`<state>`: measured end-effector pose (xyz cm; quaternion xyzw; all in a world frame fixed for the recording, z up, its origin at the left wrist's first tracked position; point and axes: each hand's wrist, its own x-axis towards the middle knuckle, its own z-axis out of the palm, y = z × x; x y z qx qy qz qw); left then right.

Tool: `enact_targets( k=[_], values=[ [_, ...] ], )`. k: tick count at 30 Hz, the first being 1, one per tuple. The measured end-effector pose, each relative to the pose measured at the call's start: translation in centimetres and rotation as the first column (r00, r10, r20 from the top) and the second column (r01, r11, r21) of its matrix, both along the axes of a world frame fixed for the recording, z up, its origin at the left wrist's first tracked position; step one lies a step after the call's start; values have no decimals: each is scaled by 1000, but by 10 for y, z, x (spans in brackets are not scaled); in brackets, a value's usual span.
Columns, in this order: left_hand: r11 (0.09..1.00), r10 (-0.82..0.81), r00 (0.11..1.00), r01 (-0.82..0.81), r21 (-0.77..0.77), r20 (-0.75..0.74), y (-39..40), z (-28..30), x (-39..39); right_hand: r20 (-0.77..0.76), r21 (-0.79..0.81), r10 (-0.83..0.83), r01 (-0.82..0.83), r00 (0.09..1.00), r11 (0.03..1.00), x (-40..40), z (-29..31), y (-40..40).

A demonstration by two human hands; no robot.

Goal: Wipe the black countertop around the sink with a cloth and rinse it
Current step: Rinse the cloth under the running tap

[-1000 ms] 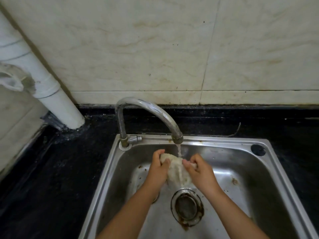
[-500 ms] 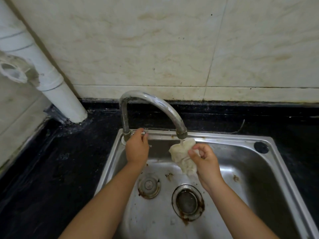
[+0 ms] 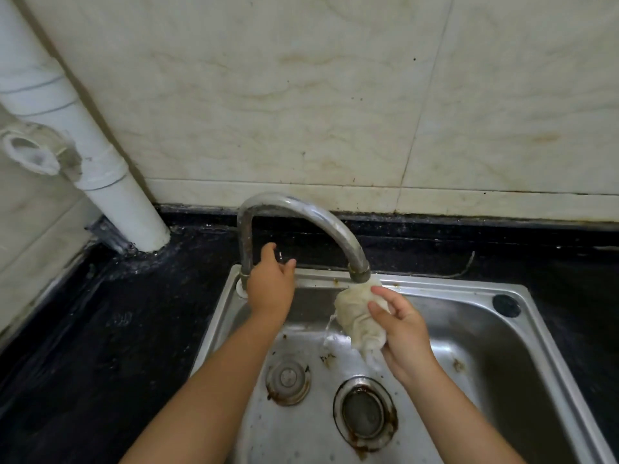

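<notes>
My right hand (image 3: 407, 333) grips the wet cloth (image 3: 356, 316) bunched just under the tap (image 3: 338, 226) spout, over the sink (image 3: 469, 329). My left hand (image 3: 271, 286) rests at the tap's base, fingers loosely spread, holding nothing I can see.

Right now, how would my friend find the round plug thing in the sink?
Find the steel sink set in the black countertop. On its floor sit two round fittings: the plug is the smaller, solid one, left of the bigger open drain.
</notes>
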<state>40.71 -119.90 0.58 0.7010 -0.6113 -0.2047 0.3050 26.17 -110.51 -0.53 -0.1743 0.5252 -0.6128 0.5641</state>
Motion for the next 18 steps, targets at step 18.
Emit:
enact_targets(
  k=[18],
  values=[
    [143, -612, 316, 946, 292, -725, 105, 43, -38, -540, 15, 501, -588, 676, 809, -73, 78, 103]
  ],
)
